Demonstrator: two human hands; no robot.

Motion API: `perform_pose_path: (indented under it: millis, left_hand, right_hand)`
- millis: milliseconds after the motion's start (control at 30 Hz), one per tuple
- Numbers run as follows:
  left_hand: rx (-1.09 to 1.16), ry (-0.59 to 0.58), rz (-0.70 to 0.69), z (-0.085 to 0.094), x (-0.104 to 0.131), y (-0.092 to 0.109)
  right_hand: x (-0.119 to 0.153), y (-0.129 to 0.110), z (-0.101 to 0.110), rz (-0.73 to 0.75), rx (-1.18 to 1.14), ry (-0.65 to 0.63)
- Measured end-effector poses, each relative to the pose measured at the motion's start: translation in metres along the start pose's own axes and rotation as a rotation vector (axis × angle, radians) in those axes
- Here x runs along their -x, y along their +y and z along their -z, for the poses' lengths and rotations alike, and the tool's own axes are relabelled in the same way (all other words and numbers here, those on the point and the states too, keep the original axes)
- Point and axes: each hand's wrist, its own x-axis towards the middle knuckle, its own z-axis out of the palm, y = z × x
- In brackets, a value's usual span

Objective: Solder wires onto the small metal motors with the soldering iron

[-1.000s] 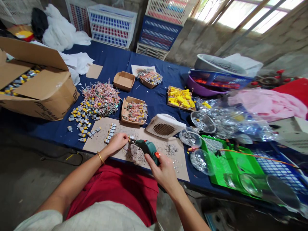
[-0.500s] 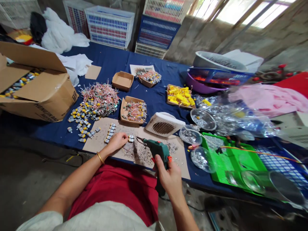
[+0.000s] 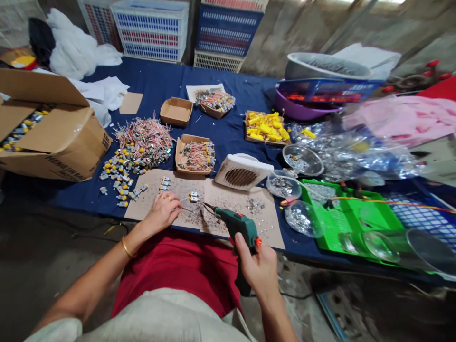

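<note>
My right hand (image 3: 259,266) is wrapped round the dark handle of a green soldering gun (image 3: 237,222). The gun's pointed metal tip aims left, just below two small motors (image 3: 193,196) lying on the cardboard sheet (image 3: 149,178). My left hand (image 3: 164,211), with a bangle on its wrist, is left of these motors with its fingertips pinched. A thin wire (image 3: 185,209) appears to stick out from them toward the tip. Behind the knuckles, a short column of motors (image 3: 164,183) shows in part. Small metal bits (image 3: 210,222) are scattered over the cardboard.
Wired motors (image 3: 144,137) are heaped at the left, beside a big carton (image 3: 76,147). A small box of wired parts (image 3: 195,172) and a white vented fan unit (image 3: 228,184) stand behind the cardboard. At the right are bowls of metal pieces (image 3: 301,219) and a green tray (image 3: 333,237).
My left hand has drawn back left and toward me, away from the two motors, and now covers part of the motor column. The soldering gun stays close to the motors. The view has tilted down.
</note>
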Motion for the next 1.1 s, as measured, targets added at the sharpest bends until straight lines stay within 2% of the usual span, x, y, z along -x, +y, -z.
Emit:
perform_pose_path:
  millis: [67, 133, 200, 300, 400, 500, 667, 933, 1100]
  left_hand:
    - [-0.116, -0.153, -0.110, 0.002, 0.000, 0.001]
    - [-0.155, -0.286, -0.164, 0.001, -0.007, 0.002]
    - [-0.138, -0.335, -0.153, -0.001, -0.016, 0.001]
    - [-0.112, -0.311, -0.109, -0.001, -0.022, 0.001]
    - [-0.138, -0.289, -0.099, -0.003, -0.022, 0.000]
    - [-0.202, -0.276, -0.066, -0.009, -0.021, 0.001]
    - [-0.216, -0.260, -0.005, -0.015, -0.020, 0.002]
    - [-0.179, -0.275, -0.123, -0.020, -0.025, 0.005]
    - [-0.083, -0.235, -0.074, -0.019, -0.027, 0.002]
  right_hand:
    - [0.009, 0.002, -0.001, -0.047, -0.027, 0.014]
    - [0.017, 0.004, -0.004, -0.097, -0.070, 0.047]
    - [0.024, 0.006, -0.005, -0.139, -0.121, 0.090]
    - [0.033, 0.012, -0.006, -0.230, -0.213, 0.137]
    - [0.036, 0.019, -0.006, -0.286, -0.277, 0.092]
    - [0.035, 0.020, -0.006, -0.238, -0.247, 0.054]
    - [0.031, 0.018, -0.008, -0.211, -0.226, 0.086]
    - [0.027, 0.018, -0.007, -0.184, -0.220, 0.064]
    - [0.024, 0.018, -0.006, -0.185, -0.205, 0.079]
